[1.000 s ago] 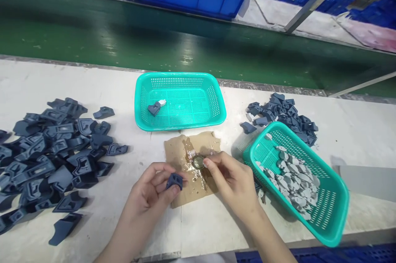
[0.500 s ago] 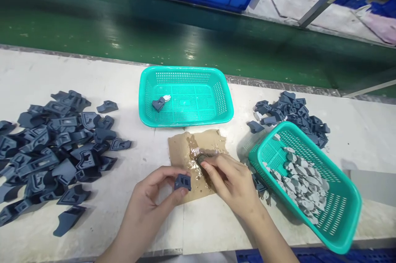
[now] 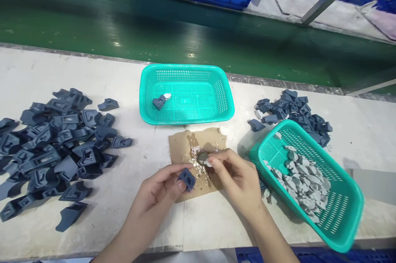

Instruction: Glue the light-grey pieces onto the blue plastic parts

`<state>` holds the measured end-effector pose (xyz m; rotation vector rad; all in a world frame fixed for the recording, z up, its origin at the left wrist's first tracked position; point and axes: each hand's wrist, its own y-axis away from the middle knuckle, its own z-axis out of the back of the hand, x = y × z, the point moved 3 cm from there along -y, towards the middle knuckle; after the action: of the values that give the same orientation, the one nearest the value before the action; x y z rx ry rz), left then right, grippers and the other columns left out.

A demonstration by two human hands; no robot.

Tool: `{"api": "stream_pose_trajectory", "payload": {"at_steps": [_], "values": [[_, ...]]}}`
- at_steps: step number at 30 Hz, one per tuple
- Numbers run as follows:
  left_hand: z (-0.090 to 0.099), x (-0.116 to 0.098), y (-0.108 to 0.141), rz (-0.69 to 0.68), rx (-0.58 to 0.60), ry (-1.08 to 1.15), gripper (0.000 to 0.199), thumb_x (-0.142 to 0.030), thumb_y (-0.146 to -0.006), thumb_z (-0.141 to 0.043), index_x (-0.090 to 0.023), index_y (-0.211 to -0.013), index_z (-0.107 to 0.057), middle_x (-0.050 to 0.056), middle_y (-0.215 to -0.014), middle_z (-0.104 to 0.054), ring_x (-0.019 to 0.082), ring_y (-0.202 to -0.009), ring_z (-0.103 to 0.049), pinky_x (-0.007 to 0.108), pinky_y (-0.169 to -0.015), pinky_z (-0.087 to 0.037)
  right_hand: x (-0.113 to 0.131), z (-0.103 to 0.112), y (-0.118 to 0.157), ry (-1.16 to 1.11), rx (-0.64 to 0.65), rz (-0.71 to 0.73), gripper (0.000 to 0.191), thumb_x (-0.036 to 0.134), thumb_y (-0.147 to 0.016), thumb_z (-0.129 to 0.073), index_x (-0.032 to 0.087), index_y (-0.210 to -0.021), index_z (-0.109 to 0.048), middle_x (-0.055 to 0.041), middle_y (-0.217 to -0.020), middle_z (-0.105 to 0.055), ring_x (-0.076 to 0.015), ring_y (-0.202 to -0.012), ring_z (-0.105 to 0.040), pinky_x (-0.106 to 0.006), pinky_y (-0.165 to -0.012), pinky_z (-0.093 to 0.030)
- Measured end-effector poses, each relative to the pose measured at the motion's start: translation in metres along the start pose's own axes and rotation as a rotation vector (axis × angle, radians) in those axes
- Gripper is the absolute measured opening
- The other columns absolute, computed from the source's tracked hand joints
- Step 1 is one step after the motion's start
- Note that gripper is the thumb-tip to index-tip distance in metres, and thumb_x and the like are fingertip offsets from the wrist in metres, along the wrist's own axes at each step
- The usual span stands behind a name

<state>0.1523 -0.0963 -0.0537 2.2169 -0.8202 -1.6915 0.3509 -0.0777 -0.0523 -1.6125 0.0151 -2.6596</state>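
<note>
Our left hand (image 3: 161, 190) pinches a dark blue moulded plastic bracket (image 3: 186, 178); our right hand (image 3: 238, 180) pinches a small grey flat piece (image 3: 209, 162) above glue-smeared brown cardboard (image 3: 182, 149).

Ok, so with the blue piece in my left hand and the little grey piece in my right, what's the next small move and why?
Probably bring the grey piece across and seat it on the blue part. Your right hand pinches it just above the small cap on the smeared cardboard, and your left hand holds the blue part turned toward it, close by.
</note>
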Motion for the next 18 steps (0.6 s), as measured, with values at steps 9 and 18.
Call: {"api": "stream_pose_trajectory", "payload": {"at_steps": [9, 18], "values": [[-0.003, 0.001, -0.005, 0.002, -0.06, 0.068, 0.017, -0.028, -0.081, -0.084, -0.021, -0.094, -0.075, 0.005, -0.092, -0.078, 0.018, -0.087, -0.071, 0.024, -0.076, -0.056, -0.001, -0.002, -0.002, -0.646, -0.069, -0.271, 0.025, 0.041, -0.091, -0.072, 0.019, -0.08, -0.068, 0.0039, -0.053, -0.059, -0.0089, -0.044, -0.045, -0.022, -0.045, -0.036], [-0.013, -0.008, -0.004, -0.108, 0.042, -0.206, 0.015, -0.029, -0.085, -0.074, -0.024, -0.097, -0.083, 0.006, -0.094, -0.074, 0.019, -0.085, -0.067, 0.024, -0.069, -0.052, 0.022, -0.005, 0.008, -0.89, -0.183, -0.258, 0.024, 0.047, -0.085, -0.078, 0.025, -0.082, -0.071, 0.0044, -0.052, -0.055, -0.0147, -0.048, -0.055, -0.028, -0.048, -0.046]]}}
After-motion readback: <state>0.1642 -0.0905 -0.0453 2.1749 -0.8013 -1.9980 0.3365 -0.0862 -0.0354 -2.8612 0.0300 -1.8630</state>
